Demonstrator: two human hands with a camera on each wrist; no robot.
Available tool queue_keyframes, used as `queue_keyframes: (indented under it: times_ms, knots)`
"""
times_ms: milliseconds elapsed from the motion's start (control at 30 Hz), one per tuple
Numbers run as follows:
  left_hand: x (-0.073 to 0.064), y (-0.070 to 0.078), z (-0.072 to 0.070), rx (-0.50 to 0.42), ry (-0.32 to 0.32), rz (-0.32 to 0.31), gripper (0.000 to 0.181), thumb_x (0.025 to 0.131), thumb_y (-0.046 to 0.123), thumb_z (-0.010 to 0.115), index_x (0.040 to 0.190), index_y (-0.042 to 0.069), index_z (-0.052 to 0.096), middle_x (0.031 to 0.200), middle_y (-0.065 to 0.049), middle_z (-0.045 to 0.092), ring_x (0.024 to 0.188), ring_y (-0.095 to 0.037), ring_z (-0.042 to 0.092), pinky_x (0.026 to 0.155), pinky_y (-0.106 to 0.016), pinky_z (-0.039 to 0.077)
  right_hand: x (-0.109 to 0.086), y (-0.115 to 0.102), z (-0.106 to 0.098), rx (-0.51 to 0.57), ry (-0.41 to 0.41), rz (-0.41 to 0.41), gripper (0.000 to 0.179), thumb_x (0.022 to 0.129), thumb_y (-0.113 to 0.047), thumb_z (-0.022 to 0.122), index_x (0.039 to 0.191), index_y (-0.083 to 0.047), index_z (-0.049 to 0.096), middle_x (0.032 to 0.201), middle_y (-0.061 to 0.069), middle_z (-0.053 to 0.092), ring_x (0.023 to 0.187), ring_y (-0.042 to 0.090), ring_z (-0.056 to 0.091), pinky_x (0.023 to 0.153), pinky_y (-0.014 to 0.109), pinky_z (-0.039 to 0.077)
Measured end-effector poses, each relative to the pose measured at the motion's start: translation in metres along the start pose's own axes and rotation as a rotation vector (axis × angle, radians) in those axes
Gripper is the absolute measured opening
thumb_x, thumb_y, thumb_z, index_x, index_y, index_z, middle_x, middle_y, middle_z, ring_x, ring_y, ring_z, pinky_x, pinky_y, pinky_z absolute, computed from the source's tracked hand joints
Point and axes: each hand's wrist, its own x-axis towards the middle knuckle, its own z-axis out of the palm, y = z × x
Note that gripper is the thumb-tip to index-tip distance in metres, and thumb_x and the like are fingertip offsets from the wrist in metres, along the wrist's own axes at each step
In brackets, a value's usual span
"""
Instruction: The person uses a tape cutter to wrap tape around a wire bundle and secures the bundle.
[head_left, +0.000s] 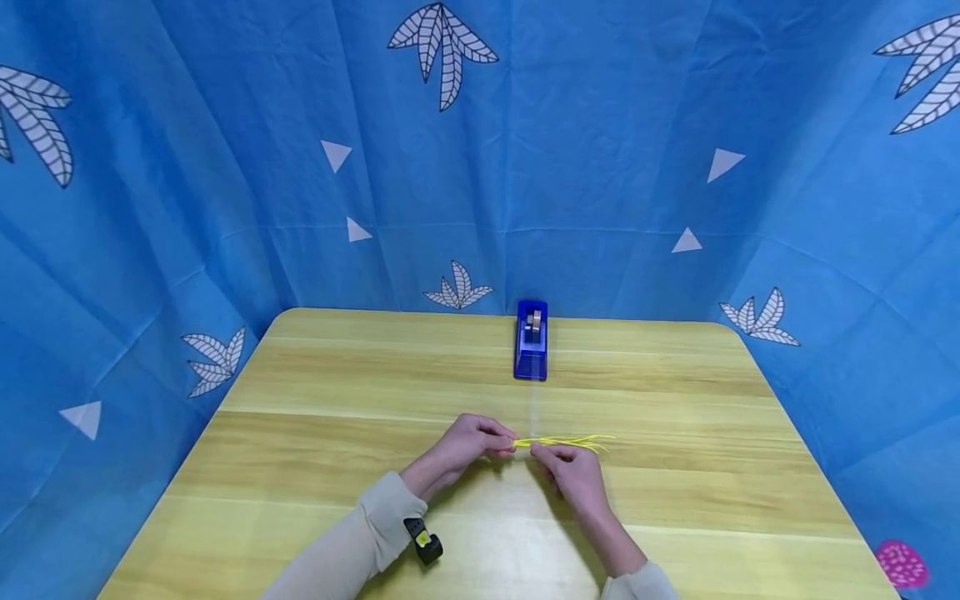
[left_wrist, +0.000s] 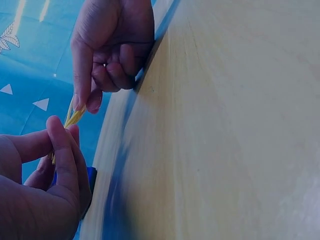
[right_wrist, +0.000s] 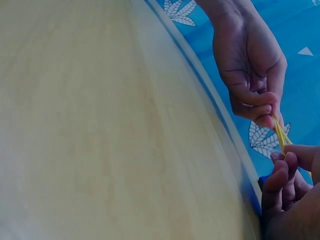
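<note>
A bundle of thin yellow strands [head_left: 564,440] is stretched sideways above the table, its loose ends fanning out to the right. My left hand [head_left: 472,437] pinches the bundle's left end between thumb and fingers. Close beside it, my right hand [head_left: 576,479] pinches the strands nearer their middle. Both wrist views show a short yellow stretch [left_wrist: 75,118] between the two sets of fingertips. Behind the hands stands a blue tape dispenser [head_left: 531,354]. From it a clear strip of tape [head_left: 534,407] runs toward the bundle; whether it touches the strands I cannot tell.
The wooden table [head_left: 337,375] has rounded far corners. Around it hangs a blue curtain [head_left: 600,125] printed with leaves and triangles, close behind the dispenser. A black strap with a small device [head_left: 423,540] sits at the left sleeve.
</note>
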Motion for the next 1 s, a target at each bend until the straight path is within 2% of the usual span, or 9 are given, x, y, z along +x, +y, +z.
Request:
queue_keyframes:
  times_ms: [200, 433, 633, 733, 1000]
  knots:
    - [0.0007, -0.0003, 0.0001, 0.004, 0.001, 0.010, 0.020, 0.090, -0.001, 0.073, 0.108, -0.011, 0.072, 0.097, -0.011, 0.078, 0.078, -0.011, 0.073, 0.083, -0.031, 0.063, 0.0009, -0.0005, 0.0002, 0.090, -0.024, 0.043, 0.032, 0.093, -0.022, 0.079, 0.096, 0.010, 0.075, 0.061, 0.000, 0.060, 0.051, 0.008, 0.051, 0.045, 0.021, 0.044]
    - [-0.0012, 0.0000, -0.0002, 0.005, -0.007, 0.027, 0.021, 0.091, 0.000, 0.073, 0.108, -0.012, 0.072, 0.097, -0.012, 0.078, 0.078, -0.010, 0.073, 0.083, -0.031, 0.063, -0.0017, -0.0041, 0.0018, 0.188, -0.021, 0.067, 0.030, 0.093, -0.017, 0.079, 0.097, 0.012, 0.074, 0.065, 0.002, 0.065, 0.055, 0.009, 0.057, 0.048, 0.021, 0.051]
    - [-0.0008, -0.0004, 0.0003, 0.002, 0.002, 0.030, 0.020, 0.090, 0.000, 0.073, 0.107, -0.012, 0.072, 0.098, -0.013, 0.078, 0.076, -0.010, 0.072, 0.082, -0.030, 0.063, -0.0024, -0.0047, 0.0041, 0.290, -0.038, 0.081, 0.031, 0.095, -0.012, 0.076, 0.109, 0.015, 0.069, 0.077, 0.009, 0.075, 0.061, 0.013, 0.071, 0.063, 0.027, 0.063]
    - [0.0004, -0.0001, 0.0006, 0.005, 0.010, 0.026, 0.020, 0.090, -0.001, 0.073, 0.107, -0.012, 0.072, 0.099, -0.014, 0.078, 0.076, -0.009, 0.072, 0.081, -0.030, 0.062, -0.0032, -0.0044, 0.0047, 0.328, -0.050, 0.085, 0.032, 0.096, -0.010, 0.074, 0.116, 0.015, 0.066, 0.083, 0.013, 0.077, 0.066, 0.014, 0.074, 0.068, 0.029, 0.064]
    - [0.0000, 0.0005, 0.0012, 0.014, 0.024, 0.026, 0.021, 0.090, -0.002, 0.072, 0.108, -0.012, 0.071, 0.103, -0.018, 0.077, 0.078, -0.010, 0.073, 0.082, -0.030, 0.062, -0.0044, -0.0023, 0.0049, 0.400, -0.087, 0.067, 0.033, 0.097, -0.006, 0.070, 0.120, 0.017, 0.062, 0.101, 0.022, 0.077, 0.080, 0.019, 0.078, 0.079, 0.031, 0.064]
